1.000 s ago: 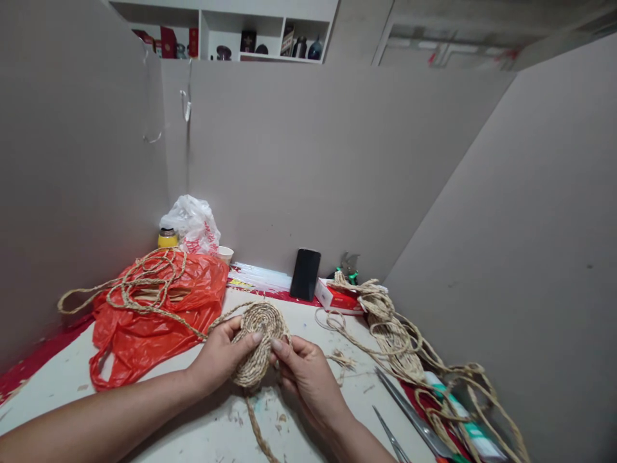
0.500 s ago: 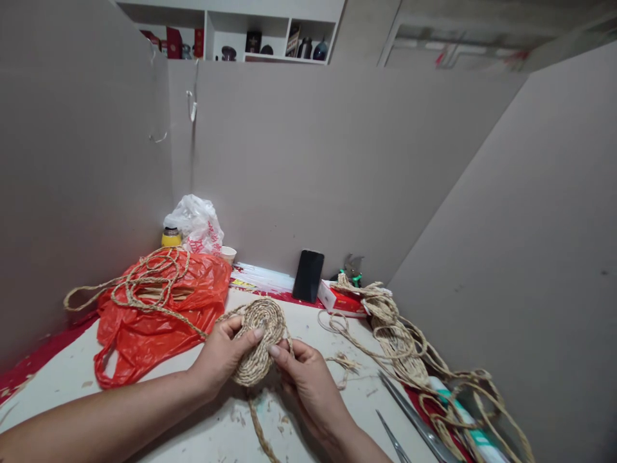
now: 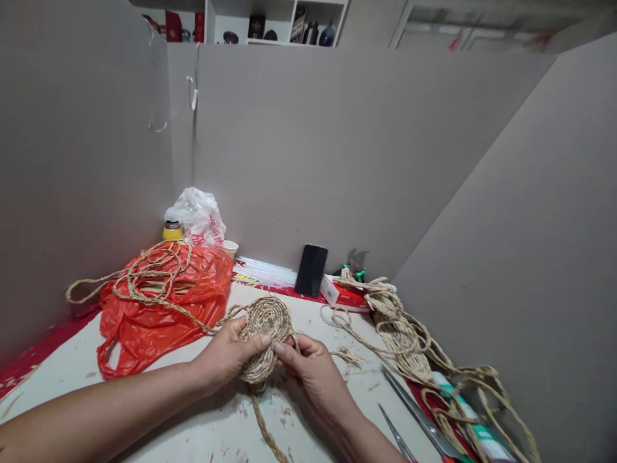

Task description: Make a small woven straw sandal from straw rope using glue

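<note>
A coiled oval piece of braided straw rope [image 3: 270, 316] is held up above the table in both hands. My left hand [image 3: 230, 355] grips its left side, thumb on the front face and fingers behind. At the right edge my right hand [image 3: 308, 368] is closed, thumb and fingers pinching the rim and the strand there. One braided cord [image 3: 193, 316] runs from the coil leftward onto a red plastic bag [image 3: 166, 289]. Below the coil a thicker strand [image 3: 261, 424] hangs down over the table.
Loose braided rope [image 3: 405, 347] is heaped at the right. Scissors [image 3: 419, 411] and tweezers [image 3: 395, 431] lie nearby. A phone [image 3: 311, 270] leans at the back beside a red and white box [image 3: 344, 294]. A paper cup [image 3: 230, 248] stands behind the bag, near a yellow jar [image 3: 172, 231]. Grey partitions [image 3: 299, 148] surround the white tabletop [image 3: 193, 411].
The camera view has shifted slightly. The coil is tilted a little more, its lower part looking shorter. Both hands keep their hold on it.
</note>
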{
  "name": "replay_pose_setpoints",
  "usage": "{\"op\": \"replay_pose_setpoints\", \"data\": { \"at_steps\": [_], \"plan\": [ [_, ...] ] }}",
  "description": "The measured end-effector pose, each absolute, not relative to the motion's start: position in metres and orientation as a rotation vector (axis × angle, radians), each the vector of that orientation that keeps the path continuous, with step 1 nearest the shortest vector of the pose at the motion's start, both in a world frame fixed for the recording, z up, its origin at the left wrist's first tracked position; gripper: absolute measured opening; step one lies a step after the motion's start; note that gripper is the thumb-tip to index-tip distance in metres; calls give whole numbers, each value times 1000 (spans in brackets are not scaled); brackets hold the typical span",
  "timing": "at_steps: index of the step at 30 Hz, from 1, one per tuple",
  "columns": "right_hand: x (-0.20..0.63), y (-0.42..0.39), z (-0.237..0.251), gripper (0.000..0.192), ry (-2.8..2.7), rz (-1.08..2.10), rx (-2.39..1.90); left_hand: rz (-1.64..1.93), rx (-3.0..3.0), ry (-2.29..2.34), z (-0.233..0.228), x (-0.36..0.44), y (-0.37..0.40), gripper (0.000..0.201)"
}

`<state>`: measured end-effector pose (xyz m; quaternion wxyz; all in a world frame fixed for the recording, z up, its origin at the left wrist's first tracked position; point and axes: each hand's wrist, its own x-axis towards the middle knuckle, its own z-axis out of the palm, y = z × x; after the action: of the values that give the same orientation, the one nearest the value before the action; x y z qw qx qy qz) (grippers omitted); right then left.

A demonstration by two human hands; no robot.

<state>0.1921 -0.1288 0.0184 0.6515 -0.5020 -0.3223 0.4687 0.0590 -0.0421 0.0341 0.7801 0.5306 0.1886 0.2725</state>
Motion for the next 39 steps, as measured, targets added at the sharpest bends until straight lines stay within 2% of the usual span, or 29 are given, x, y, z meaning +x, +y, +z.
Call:
{"op": "replay_pose_setpoints", "data": {
  "at_steps": [11,24,39],
  "plan": [
    [197,-126,21,38,-835,1111,-1124,545,1154,450,31,59,-44,35],
    [199,-129,20,33,-832,957,-1194,405,1104,360,34,58,-31,34],
    [198,-131,17,32,-767,1114,-1082,406,1171,352,40,55,-34,34]
  ]
}}
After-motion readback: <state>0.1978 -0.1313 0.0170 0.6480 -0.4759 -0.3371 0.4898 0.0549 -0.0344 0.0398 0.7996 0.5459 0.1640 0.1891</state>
